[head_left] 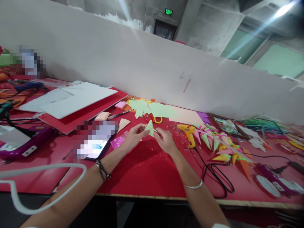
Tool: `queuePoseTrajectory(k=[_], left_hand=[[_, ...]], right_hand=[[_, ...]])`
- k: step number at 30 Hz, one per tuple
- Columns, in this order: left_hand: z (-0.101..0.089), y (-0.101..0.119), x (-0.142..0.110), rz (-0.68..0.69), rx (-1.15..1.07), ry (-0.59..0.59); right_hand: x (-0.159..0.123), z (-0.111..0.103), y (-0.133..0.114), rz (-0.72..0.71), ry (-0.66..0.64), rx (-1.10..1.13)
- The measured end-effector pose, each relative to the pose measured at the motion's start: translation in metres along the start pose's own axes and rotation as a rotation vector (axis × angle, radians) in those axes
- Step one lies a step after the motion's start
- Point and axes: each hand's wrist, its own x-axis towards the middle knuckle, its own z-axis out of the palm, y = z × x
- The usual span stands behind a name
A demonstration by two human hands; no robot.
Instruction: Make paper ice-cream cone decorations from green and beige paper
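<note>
My left hand (135,136) is closed on the left edge of a small pale green paper triangle (149,128), which points upward over the red tabletop. My right hand (165,141) pinches a thin pale stick (153,129) that lies across the front of the paper. Just behind the paper are scissors (158,120) with red and yellow handles. A yellow hot glue gun (189,134) stands to the right of my right hand. Beside my left hand lie a crinkled pink plastic piece (117,142) and a peach paper piece (123,123).
Several colourful paper cones (223,144) lie at the right, near a black cord (222,182). A phone (98,141) rests at the left. Green paper sheets (162,110) lie against the white partition (152,63). White boards (80,96) are stacked back left. A white loop (82,172) hangs over my left forearm.
</note>
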Motion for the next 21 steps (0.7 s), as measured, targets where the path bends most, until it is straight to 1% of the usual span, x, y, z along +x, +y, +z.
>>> queuePoseTrajectory(k=[3, 4, 6, 8, 9, 11, 13, 15, 18, 21], left_hand=[[0.0, 0.002, 0.0, 0.001, -0.004, -0.006], [0.0, 0.002, 0.0, 0.002, -0.011, 0.007], [-0.001, 0.001, 0.001, 0.0, -0.012, 0.049], [-0.002, -0.002, 0.001, -0.013, 0.007, 0.094], [-0.002, -0.003, 0.001, -0.027, 0.02, 0.11], [-0.003, -0.005, 0.001, -0.061, 0.035, 0.124], [-0.003, -0.006, 0.001, -0.084, 0.03, 0.129], [-0.002, -0.006, 0.002, -0.085, 0.017, 0.131], [-0.002, -0.005, 0.003, -0.103, -0.028, 0.157], [-0.003, -0.006, 0.004, -0.217, -0.187, 0.218]], right_hand=[[0.001, -0.001, 0.001, -0.027, -0.025, -0.105], [0.002, -0.005, 0.002, -0.027, -0.004, -0.14], [0.002, -0.015, 0.007, -0.003, 0.079, -0.227], [0.001, -0.025, 0.014, 0.059, 0.156, -0.352], [-0.001, -0.029, 0.019, 0.09, 0.144, -0.406], [-0.003, -0.033, 0.027, 0.136, 0.026, -0.435], [-0.004, -0.032, 0.033, 0.146, -0.103, -0.393], [-0.003, -0.029, 0.035, 0.13, -0.162, -0.341], [0.001, -0.026, 0.033, 0.084, -0.113, -0.183], [0.004, -0.024, 0.029, 0.08, -0.007, 0.072]])
